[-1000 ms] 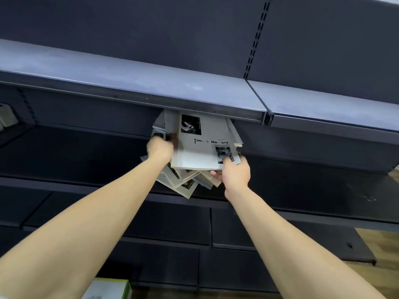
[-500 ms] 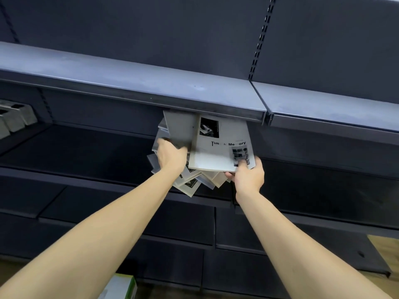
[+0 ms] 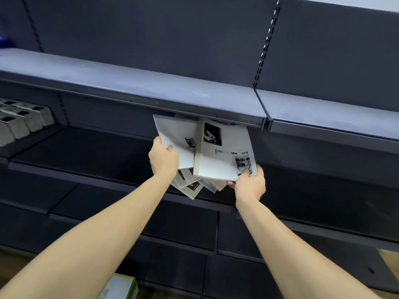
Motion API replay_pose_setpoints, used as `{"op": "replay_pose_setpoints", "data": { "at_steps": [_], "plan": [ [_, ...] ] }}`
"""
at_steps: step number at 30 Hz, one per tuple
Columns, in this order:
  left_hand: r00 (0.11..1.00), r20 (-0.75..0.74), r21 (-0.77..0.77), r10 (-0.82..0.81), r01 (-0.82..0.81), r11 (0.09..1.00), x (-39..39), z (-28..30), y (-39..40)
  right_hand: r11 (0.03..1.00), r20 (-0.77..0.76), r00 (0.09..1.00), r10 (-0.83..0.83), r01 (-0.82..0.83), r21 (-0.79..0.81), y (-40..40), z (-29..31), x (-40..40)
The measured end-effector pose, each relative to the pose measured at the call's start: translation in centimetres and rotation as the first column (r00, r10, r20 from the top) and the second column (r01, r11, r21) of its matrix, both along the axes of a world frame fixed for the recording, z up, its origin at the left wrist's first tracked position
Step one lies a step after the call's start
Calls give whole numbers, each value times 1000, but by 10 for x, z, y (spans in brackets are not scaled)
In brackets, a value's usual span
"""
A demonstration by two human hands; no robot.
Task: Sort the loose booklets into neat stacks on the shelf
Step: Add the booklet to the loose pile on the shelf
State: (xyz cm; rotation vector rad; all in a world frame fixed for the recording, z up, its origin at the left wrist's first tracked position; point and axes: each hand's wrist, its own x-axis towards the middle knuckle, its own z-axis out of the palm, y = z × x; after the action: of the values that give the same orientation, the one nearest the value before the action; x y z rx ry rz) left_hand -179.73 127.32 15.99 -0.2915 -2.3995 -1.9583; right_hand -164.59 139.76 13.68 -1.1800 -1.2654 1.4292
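Observation:
Under the upper shelf I hold pale grey booklets with black-and-white photos. My right hand pinches the lower right corner of the front booklet, titled "Time & Memory". My left hand grips the lower left edge of a second booklet, tilted left beside it. Several more booklets fan out loosely beneath both, resting on the middle shelf. The booklets' top edges are hidden behind the upper shelf's front lip.
A row of grey boxes with dark slots stands at the far left of the middle shelf. Dark lower shelves step out toward me. A white and green box lies on the floor below.
My left hand has taken hold of a second booklet and drawn it out to the left, apart from the titled one. My right hand keeps its hold on the titled booklet.

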Motion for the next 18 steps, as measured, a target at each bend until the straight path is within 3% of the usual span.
{"op": "replay_pose_setpoints", "data": {
  "at_steps": [4,11,18],
  "plan": [
    [977,-177,5,120,-121,993,23,6,-2,1000,-10,1000,-11,11,-5,1,-3,6],
    [984,-71,119,161,-152,981,55,-1,-10,999,-24,999,44,-43,25,2,2,23],
    [993,-55,-19,100,-101,995,81,-14,-41,996,-25,996,85,-84,44,-10,-2,32]
  ]
}}
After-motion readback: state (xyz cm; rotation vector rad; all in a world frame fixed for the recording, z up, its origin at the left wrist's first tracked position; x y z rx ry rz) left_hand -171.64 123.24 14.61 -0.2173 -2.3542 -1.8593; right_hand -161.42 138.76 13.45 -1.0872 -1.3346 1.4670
